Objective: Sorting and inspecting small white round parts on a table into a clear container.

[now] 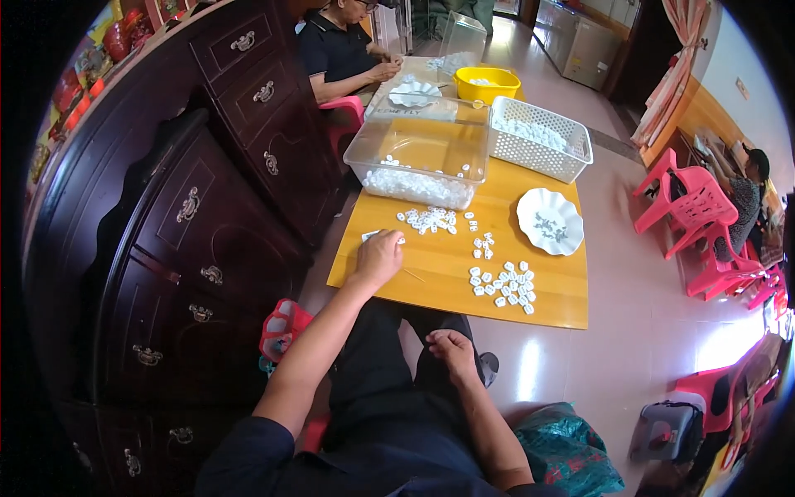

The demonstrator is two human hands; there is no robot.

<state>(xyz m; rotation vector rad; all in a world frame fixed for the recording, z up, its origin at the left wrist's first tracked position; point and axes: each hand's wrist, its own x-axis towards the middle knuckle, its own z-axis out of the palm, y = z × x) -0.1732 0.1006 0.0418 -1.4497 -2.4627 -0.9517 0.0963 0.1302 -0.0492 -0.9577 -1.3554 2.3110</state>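
Observation:
My left hand [380, 259] rests at the left edge of the yellow table [397, 300], its fingers closed. A small white plastic piece [402, 240] shows at its fingertips, and a flat white item [370, 235] lies partly hidden behind it. Over my lap, my right hand [452, 351] has its thumb and fingers pressed together; whatever they hold is too small to make out. Just beyond my left hand lies a loose heap of white pieces [431, 219]. Toward the right front, several more pieces with dark marks [512, 284] are spread out. A thin stick [414, 274] lies between.
A clear bin [418, 189] of white pieces stands mid-table, beside a white perforated basket [542, 157] and a scalloped white plate [550, 221]. Farther back are a yellow basin [487, 85] and a seated person [339, 58]. Dark cabinets [182, 224] line the left; pink chairs [687, 203] stand right.

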